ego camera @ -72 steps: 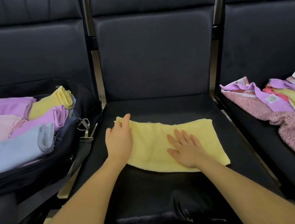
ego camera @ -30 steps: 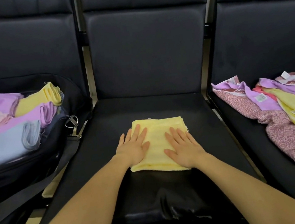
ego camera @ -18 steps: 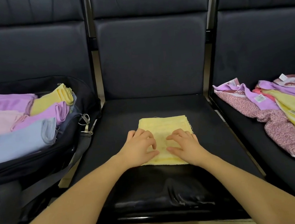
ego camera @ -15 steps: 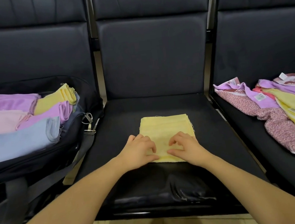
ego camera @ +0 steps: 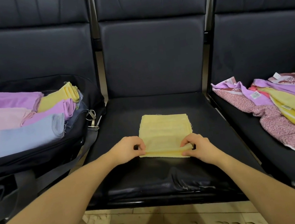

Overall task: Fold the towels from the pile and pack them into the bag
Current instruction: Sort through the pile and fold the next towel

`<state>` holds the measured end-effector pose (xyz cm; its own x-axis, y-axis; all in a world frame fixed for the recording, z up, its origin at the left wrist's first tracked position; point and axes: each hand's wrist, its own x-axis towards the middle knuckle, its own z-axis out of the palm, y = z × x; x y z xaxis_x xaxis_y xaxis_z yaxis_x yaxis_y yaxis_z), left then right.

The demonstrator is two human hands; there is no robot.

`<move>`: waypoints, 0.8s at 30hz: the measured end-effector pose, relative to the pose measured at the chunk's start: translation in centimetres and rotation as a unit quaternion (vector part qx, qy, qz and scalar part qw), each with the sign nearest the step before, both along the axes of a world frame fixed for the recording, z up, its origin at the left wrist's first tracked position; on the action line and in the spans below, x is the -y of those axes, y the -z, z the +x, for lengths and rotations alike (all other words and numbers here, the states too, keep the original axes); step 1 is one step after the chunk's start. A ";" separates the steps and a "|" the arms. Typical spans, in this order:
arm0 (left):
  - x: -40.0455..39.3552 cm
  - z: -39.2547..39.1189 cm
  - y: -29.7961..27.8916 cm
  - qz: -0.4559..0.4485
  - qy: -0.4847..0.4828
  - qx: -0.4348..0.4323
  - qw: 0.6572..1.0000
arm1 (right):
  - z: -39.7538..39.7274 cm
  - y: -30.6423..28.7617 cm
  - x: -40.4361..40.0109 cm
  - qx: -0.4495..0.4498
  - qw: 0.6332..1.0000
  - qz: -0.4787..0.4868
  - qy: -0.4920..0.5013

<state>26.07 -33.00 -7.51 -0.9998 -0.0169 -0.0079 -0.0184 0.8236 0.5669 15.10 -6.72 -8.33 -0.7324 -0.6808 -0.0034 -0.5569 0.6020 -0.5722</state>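
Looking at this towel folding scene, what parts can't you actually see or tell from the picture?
All in the head view:
- The bag: its left part is cut off by the frame edge, and the folded towels hide its inside.
- The pile: cut off at the right edge; lower towels are covered by upper ones, so no count.
- The labels on the pile: too small to read.
- The yellow towel: its near corners are covered by the left hand and right hand.

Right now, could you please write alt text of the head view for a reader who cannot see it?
Both hands, left hand and right hand, pinch the near edge of a folded yellow towel on the middle black seat. An open black bag of folded towels sits left; a pile of unfolded towels lies right.
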 end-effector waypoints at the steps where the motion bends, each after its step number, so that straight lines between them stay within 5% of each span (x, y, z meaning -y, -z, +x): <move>1: 0.0 0.1 0.1 -0.045 0.018 -0.006 0.999 | 0.1 -0.1 -0.1 -0.004 1.000 -0.006 0.004; 5: -1.0 0.1 0.0 -0.170 0.062 -0.036 0.983 | 0.3 -0.3 -0.2 -0.062 0.998 0.004 -0.006; 12: -1.6 0.0 -0.1 -0.176 0.061 -0.030 0.982 | 0.6 -0.5 -0.4 -0.054 0.997 -0.041 -0.025; 17: -1.5 -0.3 0.2 -0.187 0.072 -0.010 0.980 | 0.7 -0.1 -0.4 -0.021 0.998 0.052 -0.020; 24: -2.3 -0.8 0.5 -0.163 0.044 0.000 0.986 | 0.4 -0.3 0.4 -0.114 0.991 0.070 -0.023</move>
<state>25.29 -30.72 -8.03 -0.9975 0.0683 -0.0155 0.0616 0.9604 0.2718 15.47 -7.14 -8.02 -0.6931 -0.7181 0.0623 -0.6909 0.6372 -0.3416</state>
